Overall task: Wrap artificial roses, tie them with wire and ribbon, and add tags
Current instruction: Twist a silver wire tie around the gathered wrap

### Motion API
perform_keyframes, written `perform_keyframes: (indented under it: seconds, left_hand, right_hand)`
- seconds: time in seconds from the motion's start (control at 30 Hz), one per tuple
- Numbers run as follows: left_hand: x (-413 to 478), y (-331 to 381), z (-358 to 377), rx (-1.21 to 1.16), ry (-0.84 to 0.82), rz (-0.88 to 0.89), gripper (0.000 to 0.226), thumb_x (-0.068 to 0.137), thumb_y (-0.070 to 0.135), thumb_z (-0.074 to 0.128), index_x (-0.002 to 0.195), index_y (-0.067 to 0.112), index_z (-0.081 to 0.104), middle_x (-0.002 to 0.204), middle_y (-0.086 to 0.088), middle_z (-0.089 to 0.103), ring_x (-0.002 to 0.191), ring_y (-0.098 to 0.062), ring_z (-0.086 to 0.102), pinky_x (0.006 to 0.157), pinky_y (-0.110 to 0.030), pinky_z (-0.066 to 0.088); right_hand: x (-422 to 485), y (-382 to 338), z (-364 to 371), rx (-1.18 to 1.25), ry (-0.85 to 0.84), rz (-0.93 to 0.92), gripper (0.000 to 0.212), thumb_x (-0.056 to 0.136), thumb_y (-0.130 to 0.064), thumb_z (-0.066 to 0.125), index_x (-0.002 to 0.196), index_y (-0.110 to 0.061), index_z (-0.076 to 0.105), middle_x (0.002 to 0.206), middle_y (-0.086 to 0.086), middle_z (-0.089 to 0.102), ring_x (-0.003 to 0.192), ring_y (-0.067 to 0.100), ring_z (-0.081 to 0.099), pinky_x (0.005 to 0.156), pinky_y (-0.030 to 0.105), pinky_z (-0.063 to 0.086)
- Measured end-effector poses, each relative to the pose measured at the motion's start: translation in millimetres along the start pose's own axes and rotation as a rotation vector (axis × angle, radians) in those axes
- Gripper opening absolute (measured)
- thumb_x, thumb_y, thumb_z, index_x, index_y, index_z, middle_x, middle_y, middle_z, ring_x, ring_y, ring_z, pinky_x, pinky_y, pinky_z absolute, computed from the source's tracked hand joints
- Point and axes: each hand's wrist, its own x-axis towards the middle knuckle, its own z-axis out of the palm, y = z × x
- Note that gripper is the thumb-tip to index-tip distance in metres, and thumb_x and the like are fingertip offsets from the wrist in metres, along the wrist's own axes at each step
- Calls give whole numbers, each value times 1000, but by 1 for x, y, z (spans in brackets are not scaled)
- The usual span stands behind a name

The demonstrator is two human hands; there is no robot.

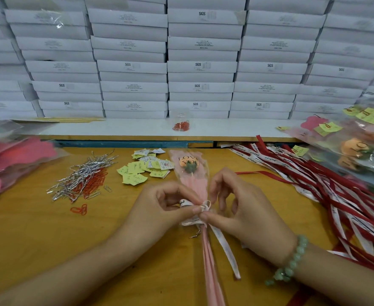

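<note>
Wrapped rose (191, 171) lying mid-table (38, 228), bloom far, stem near; left hand (164, 208) and right hand (236, 208) both pinching white ribbon (206, 206) at its neck; wire ties (82, 175) far left, tags (144, 168) beside them; loose ribbons (325, 182) right

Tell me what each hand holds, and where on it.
The left hand pinches the white ribbon at its left loop; the right hand pinches its knot, at the wrapped rose's tied neck.
</note>
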Motion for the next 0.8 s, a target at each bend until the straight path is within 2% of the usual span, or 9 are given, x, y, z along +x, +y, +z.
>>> perform_keyframes:
  seconds: [0.1,0.17,0.3,0.43,0.67,0.8]
  left_hand:
    - [-1,1,1,15,-18,23,9,68,9,79,76,8,75,83,-8,75,84,-19,72,70,-23,57]
    - [-2,2,1,31,-36,31,8,70,8,79,77,9,75,84,-7,75,85,-20,72,71,-24,58]
    - [-2,2,1,46,-58,48,9,71,7,77,79,11,76,86,-7,74,88,-19,71,72,-24,57]
    - [-3,3,4,42,-83,32,10,72,9,77,81,13,77,90,-7,73,91,-17,70,75,-23,56]
    - [-3,4,4,97,-66,47,15,77,0,74,81,15,76,91,-3,69,89,-16,68,74,-25,57]
    - [-3,3,1,134,-30,38,8,75,16,73,81,19,76,91,-1,69,90,-16,68,73,-24,57]
  right_hand:
    - [0,1,2,25,-25,-34,37,77,-14,78,97,-25,49,89,-13,60,89,7,61,59,21,50]
    - [0,2,3,50,-56,-31,35,80,-13,75,98,-27,47,90,-13,60,87,9,63,61,25,53]
    - [0,4,6,12,-85,-17,33,84,-11,68,95,-31,44,80,-8,58,69,13,58,56,24,48]
    - [-1,3,8,-33,-107,6,27,85,-10,61,95,-26,41,68,-8,52,56,6,50,52,13,35]
    - [-1,4,6,-32,-96,24,20,89,-8,60,95,-20,45,65,-11,49,55,0,52,51,11,35]
    - [1,6,5,27,-79,33,16,86,-12,69,88,-17,54,72,-10,54,62,2,53,56,11,37]
